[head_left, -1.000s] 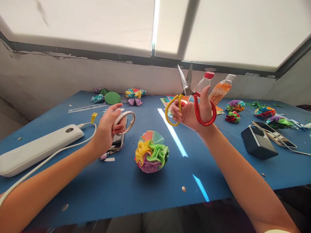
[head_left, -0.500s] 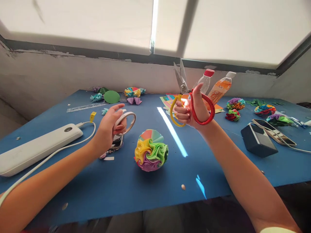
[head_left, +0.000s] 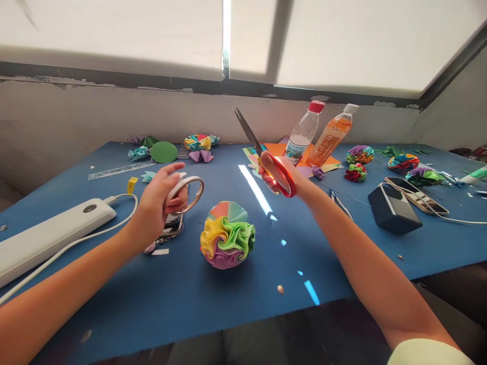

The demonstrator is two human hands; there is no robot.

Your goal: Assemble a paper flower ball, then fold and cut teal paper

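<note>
While blinds glow, paper ball tops blue table.

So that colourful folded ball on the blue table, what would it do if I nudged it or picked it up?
The folded ball looks like paper, so it is probably light for its size. Its rounded shape suggests it could roll when nudged. The thin curled folds would likely crumple under a firm squeeze.

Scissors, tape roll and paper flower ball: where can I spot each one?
Scissors (head_left: 254,138): head view, on the blades near the pivot.
Tape roll (head_left: 201,190): head view, on the ring's right side.
Paper flower ball (head_left: 228,236): head view, on its curled front.
</note>
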